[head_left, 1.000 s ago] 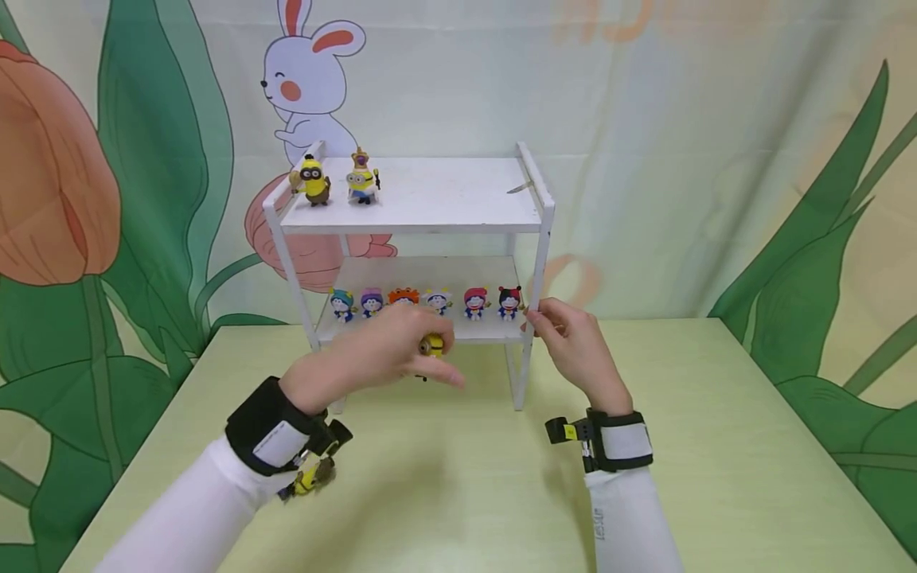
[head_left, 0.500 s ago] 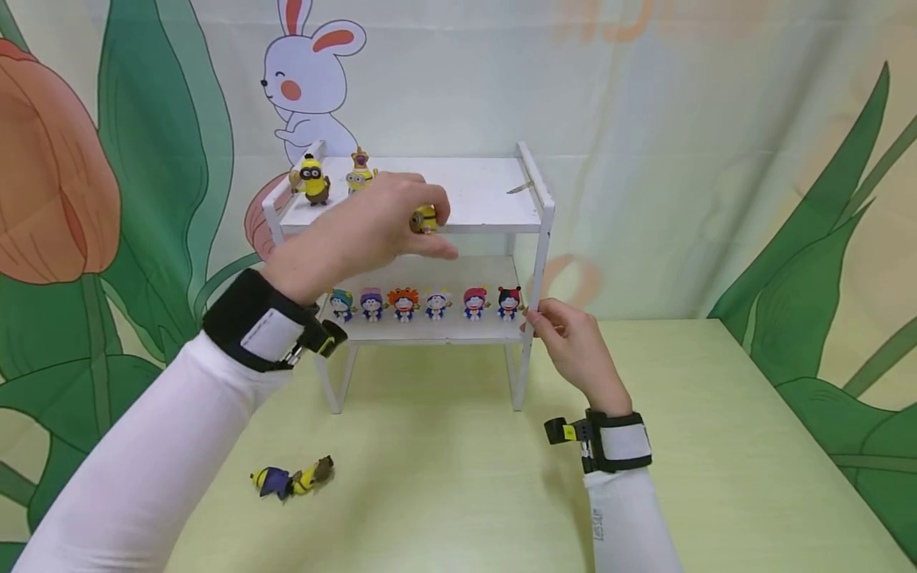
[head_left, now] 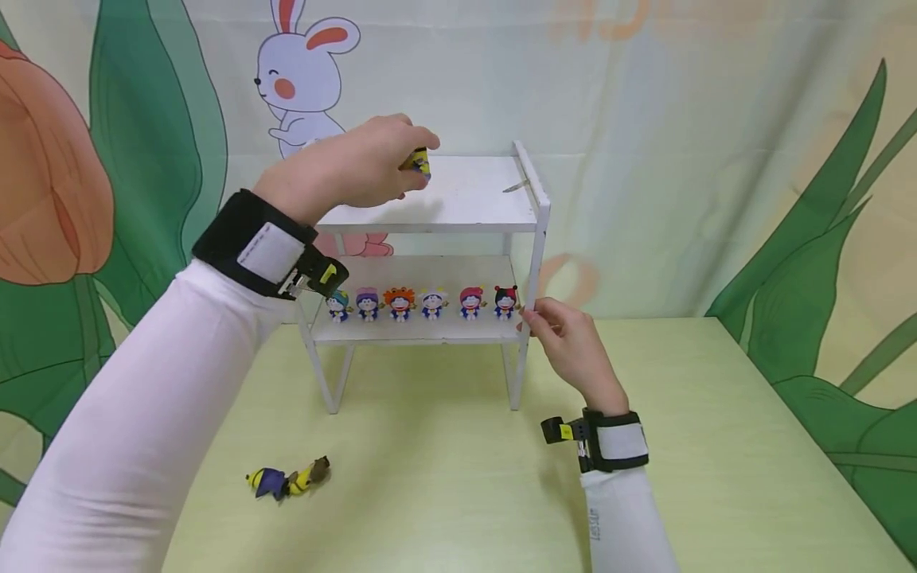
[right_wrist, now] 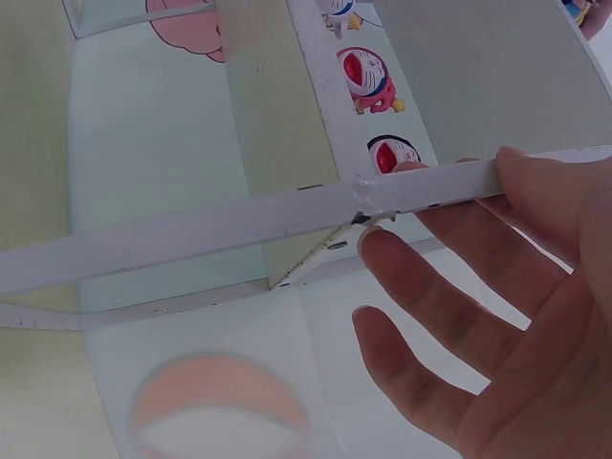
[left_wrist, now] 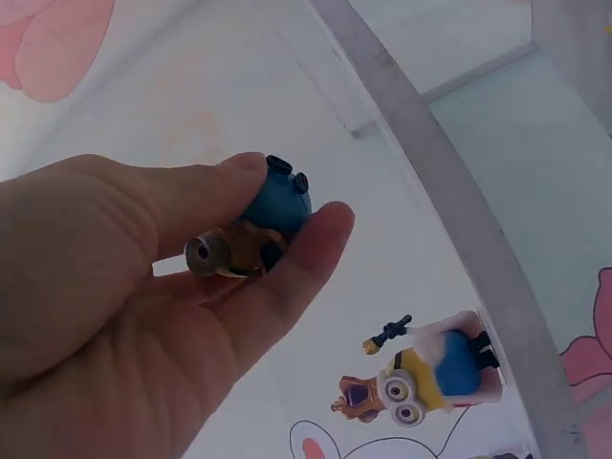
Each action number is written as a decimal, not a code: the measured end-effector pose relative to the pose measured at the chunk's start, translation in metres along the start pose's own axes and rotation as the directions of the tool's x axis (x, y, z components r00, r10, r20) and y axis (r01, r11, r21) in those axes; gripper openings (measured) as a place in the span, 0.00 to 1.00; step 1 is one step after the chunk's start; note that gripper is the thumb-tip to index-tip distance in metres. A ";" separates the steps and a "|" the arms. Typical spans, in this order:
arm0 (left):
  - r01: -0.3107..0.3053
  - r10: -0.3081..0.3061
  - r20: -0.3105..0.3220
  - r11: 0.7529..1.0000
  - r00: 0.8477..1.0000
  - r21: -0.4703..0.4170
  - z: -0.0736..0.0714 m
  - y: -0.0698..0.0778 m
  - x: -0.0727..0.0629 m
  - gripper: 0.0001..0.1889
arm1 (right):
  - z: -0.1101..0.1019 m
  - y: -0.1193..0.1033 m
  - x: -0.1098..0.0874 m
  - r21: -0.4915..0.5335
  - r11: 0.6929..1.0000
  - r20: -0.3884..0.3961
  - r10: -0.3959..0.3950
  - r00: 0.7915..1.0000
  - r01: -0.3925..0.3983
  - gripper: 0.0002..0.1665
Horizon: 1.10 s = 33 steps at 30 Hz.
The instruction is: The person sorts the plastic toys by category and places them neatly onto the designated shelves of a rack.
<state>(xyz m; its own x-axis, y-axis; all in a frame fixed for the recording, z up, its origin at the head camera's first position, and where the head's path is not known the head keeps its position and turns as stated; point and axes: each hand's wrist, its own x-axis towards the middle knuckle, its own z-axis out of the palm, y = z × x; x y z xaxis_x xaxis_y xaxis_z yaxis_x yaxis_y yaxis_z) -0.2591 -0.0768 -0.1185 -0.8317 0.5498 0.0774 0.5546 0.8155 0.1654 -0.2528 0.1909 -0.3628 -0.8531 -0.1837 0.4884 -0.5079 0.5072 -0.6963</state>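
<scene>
My left hand [head_left: 361,163] is over the top of the white two-tier shelf rack [head_left: 430,227]. Between thumb and fingers it pinches a small Minion figurine [left_wrist: 277,206] with blue trousers, part of which the fingers cover. On the top board, near that hand, a crowned Minion figurine [left_wrist: 435,373] stands in the left wrist view; the hand hides it in the head view. At the rack's right front post [head_left: 536,270], my right hand [head_left: 576,350] grips with thumb and fingers on either side. The lower board bears a row of figurines in coloured hats [head_left: 399,305].
Two Minion figurines [head_left: 268,483] lie on their sides on the pale green table [head_left: 444,493], front left. A small mark [head_left: 516,186] shows by the rack's right rail. Behind it hangs a printed curtain [head_left: 645,159] with a rabbit and plants.
From in front of the lower board, my left hand has risen with the Minion figurine to above the top board. My right hand has stayed at the post.
</scene>
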 end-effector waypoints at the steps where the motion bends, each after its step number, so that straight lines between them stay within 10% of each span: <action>1: 0.005 -0.005 0.011 1.000 1.000 0.008 -0.001 -0.001 0.001 0.28 | 0.000 0.000 0.000 0.000 1.000 0.000 0.000 1.000 0.000 0.14; 33: 0.051 -0.048 -0.031 0.993 0.998 0.111 0.013 -0.011 0.029 0.21 | 0.003 0.000 -0.002 0.008 1.000 0.007 0.001 1.000 -0.001 0.14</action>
<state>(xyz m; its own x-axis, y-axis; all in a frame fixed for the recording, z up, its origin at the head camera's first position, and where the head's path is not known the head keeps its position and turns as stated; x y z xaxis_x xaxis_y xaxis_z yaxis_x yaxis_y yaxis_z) -0.2887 -0.0678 -0.1311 -0.8576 0.5045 0.1003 0.5113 0.8574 0.0593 -0.2512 0.1887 -0.3653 -0.8545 -0.1892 0.4837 -0.5078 0.5003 -0.7014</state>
